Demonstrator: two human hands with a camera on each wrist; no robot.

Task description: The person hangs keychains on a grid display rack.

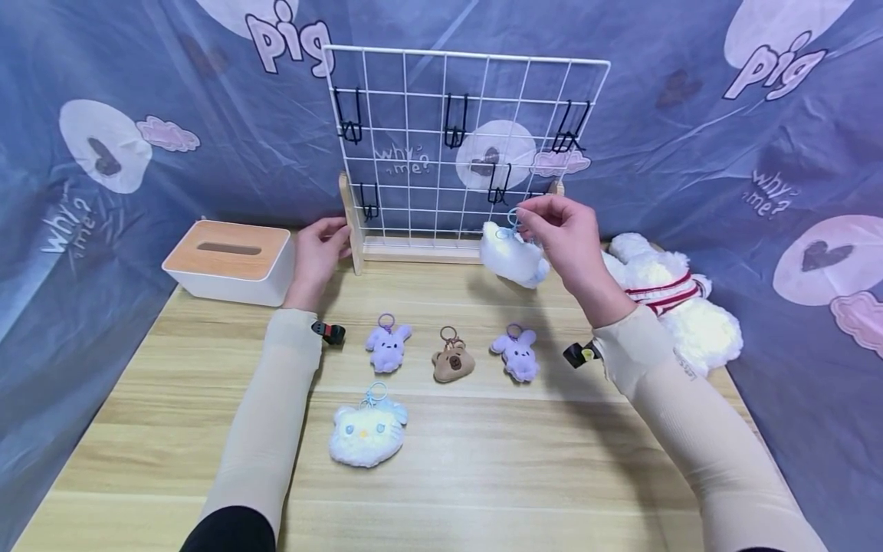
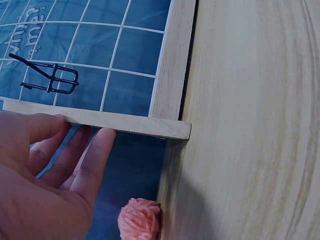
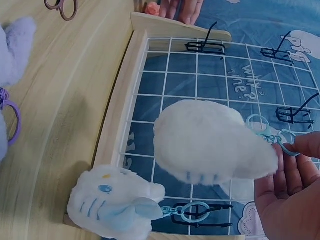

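My right hand (image 1: 567, 234) pinches the light-blue ring (image 3: 288, 144) of a white plush keychain (image 3: 205, 140) between thumb and fingers. The plush dangles before the white wire grid (image 1: 407, 146), its back towards the right wrist camera. Beside it in that view, a white cat keychain (image 3: 117, 200) with a blue bow has its ring at a lower black hook. My left hand (image 1: 319, 249) touches the outer side of the grid's wooden stand (image 2: 125, 123) with extended fingertips. On the table lie two purple plush keychains (image 1: 388, 349), a brown bear keychain (image 1: 453, 363) and another white cat keychain (image 1: 367, 435).
Several black hooks (image 1: 455, 123) are fixed on the grid. A white tissue box (image 1: 228, 287) with a wooden lid stands left of the left hand. A large white plush toy (image 1: 697, 326) lies at the right. A pink woolly ball (image 2: 139, 220) shows near the stand's left side.
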